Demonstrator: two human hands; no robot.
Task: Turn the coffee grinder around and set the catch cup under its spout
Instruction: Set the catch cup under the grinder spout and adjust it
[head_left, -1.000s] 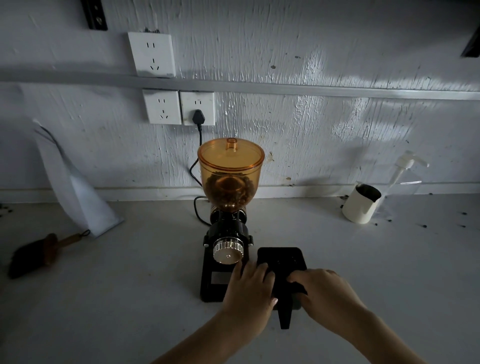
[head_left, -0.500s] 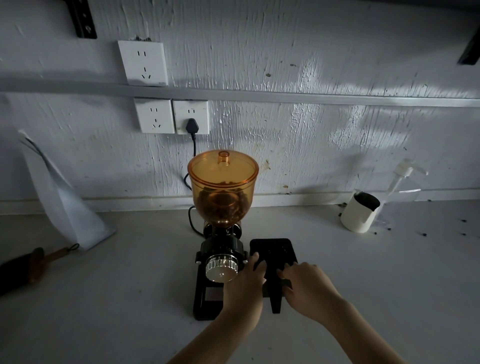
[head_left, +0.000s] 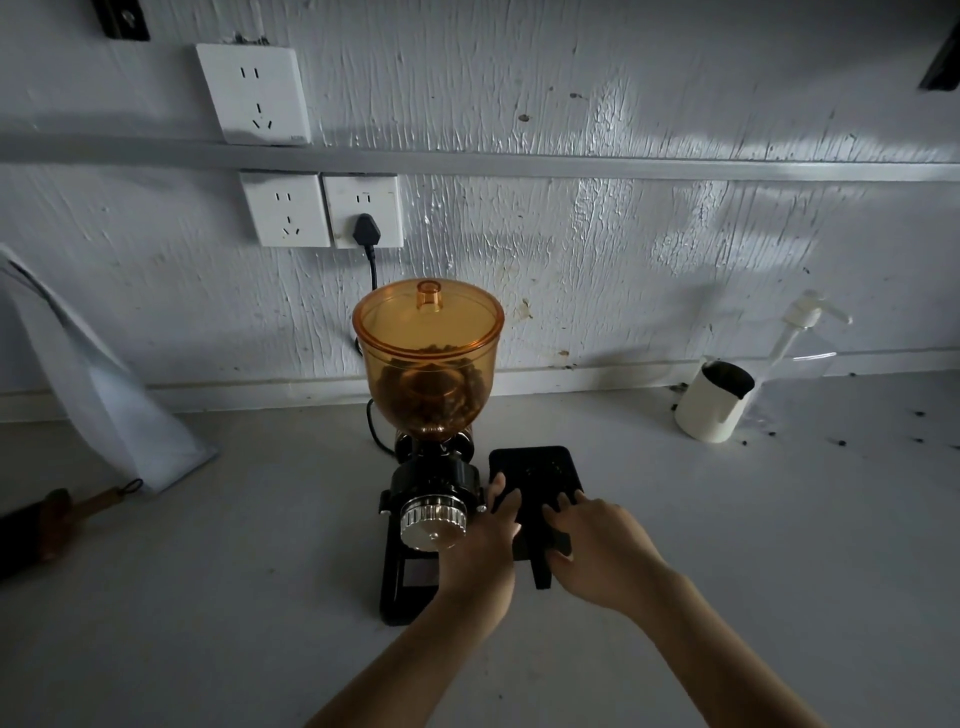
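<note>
The coffee grinder stands mid-counter, with an amber hopper of beans on a black body and a silver dial facing me. Right beside it on the counter sits the black rectangular catch cup, its short handle pointing toward me. My left hand lies between grinder and cup, fingers curled over the cup's left edge. My right hand grips the cup's near right side, next to the handle. The grinder's spout is not visible.
The grinder's black cord runs up to a plug in the wall socket. A white pitcher and a clear pump bottle stand at back right among scattered beans. A white bag and a brush are at left.
Both hands have slid the catch cup away from me, so it now sits farther back alongside the grinder. The grinder itself has stayed put; my view has shifted a little.
</note>
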